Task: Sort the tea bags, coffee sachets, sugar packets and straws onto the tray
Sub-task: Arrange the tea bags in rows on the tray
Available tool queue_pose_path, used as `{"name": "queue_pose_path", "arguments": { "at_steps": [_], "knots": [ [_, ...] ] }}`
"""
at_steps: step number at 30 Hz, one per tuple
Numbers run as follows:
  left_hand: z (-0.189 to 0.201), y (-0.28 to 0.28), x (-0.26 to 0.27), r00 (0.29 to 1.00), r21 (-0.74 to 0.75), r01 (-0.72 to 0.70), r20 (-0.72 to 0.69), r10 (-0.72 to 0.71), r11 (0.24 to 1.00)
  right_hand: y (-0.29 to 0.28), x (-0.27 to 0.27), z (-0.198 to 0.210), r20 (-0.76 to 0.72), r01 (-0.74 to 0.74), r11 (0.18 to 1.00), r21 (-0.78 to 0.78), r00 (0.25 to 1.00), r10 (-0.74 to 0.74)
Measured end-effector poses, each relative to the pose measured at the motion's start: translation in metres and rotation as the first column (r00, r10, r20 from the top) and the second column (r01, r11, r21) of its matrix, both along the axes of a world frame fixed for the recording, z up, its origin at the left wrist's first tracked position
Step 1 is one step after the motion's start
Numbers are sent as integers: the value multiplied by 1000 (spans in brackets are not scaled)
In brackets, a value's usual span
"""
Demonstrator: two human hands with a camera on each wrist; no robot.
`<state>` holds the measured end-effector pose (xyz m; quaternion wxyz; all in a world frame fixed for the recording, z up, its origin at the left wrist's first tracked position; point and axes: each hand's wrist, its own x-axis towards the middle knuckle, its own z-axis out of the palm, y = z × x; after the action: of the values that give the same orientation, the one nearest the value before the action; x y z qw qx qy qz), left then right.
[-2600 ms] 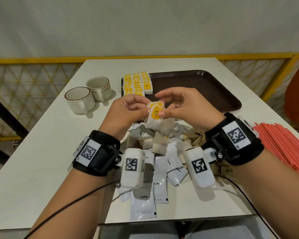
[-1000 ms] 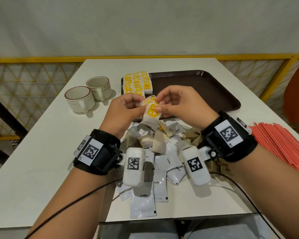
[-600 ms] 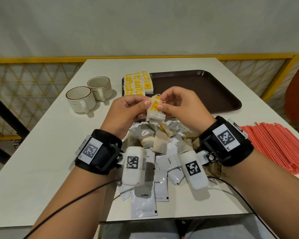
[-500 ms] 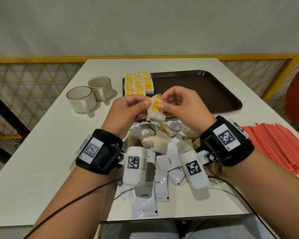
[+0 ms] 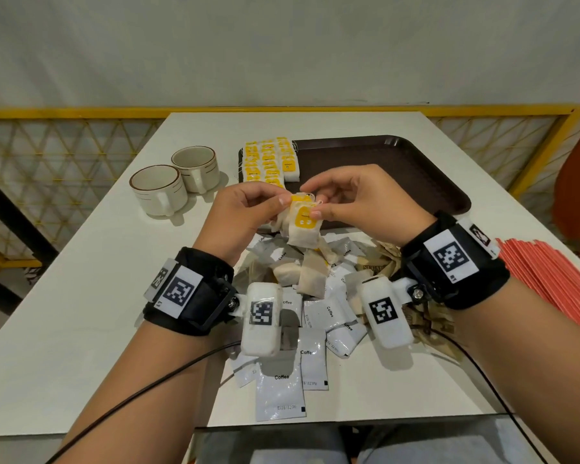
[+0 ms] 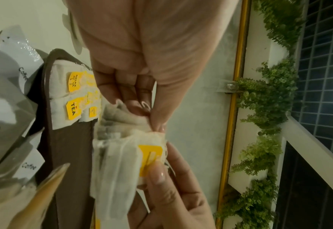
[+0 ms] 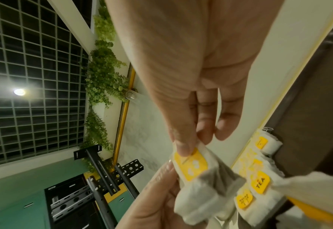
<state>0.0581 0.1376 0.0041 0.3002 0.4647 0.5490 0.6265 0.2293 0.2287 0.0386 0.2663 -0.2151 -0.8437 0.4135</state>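
Both hands hold a small bundle of tea bags [image 5: 302, 229] with a yellow tag, in the air above the mixed pile. My left hand [image 5: 283, 201] pinches the bundle's top left edge [image 6: 142, 124]. My right hand [image 5: 312, 202] pinches the top right, thumb on the yellow tag [image 7: 191, 166]. The brown tray [image 5: 399, 169] lies just behind, with rows of yellow-tagged tea bags [image 5: 268, 159] at its left end. White coffee sachets [image 5: 315, 316], loose tea bags [image 5: 310, 276] and brown sugar packets [image 5: 380, 262] are heaped under my wrists. Red straws [image 5: 549, 276] lie to the right.
Two beige cups [image 5: 158, 189] [image 5: 196, 167] stand left of the tray. The white table [image 5: 81, 296] ends at a near edge below the sachets. A yellow railing [image 5: 64, 112] runs behind the table. Cables trail from both wrists.
The bundle stays in both hands over the pile. My right fingers have shifted on its top edge, and the thumb now presses the yellow tag. The bundle tilts slightly.
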Motion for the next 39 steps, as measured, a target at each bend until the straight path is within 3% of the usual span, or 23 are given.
{"name": "queue_pose_path", "arguments": {
  "at_steps": [7, 14, 20, 25, 31, 33, 35, 37, 39],
  "knots": [
    [-1, 1, 3, 998, 4, 54, 39, -54, 999, -2, -6, -7, -68, 89, 995, -38, 993, -91],
    [-1, 2, 3, 996, 2, 49, 81, -49, 999, -2, -5, -5, -60, 86, 996, -18, 994, -87],
    [1, 0, 1, 994, -3, 77, 75, -77, 997, -5, -1, -2, -93, -48, 974, -223, 995, 28],
    [3, -2, 7, 986, 8, 145, 79, -145, 989, -2, 1, -3, -49, -24, 981, -194, 999, 14],
    [3, -6, 13, 972, -27, 227, -56, -228, 974, -5, 15, -2, -72, -31, 933, -359, 997, 6],
    [3, -6, 6, 984, -27, 178, -25, -178, 984, -3, 27, 2, 49, 3, 950, -311, 999, 12],
    [3, -6, -4, 993, -11, 112, 39, -112, 994, 0, 39, 5, 312, 2, 989, -146, 949, 44],
    [2, -6, -11, 993, 2, 62, 101, -62, 998, 1, 48, 3, 596, -80, 997, 14, 801, 56],
    [1, -5, -15, 989, 11, 26, 146, -27, 1000, -2, 50, -3, 742, -142, 989, 38, 667, 68]
  ]
}}
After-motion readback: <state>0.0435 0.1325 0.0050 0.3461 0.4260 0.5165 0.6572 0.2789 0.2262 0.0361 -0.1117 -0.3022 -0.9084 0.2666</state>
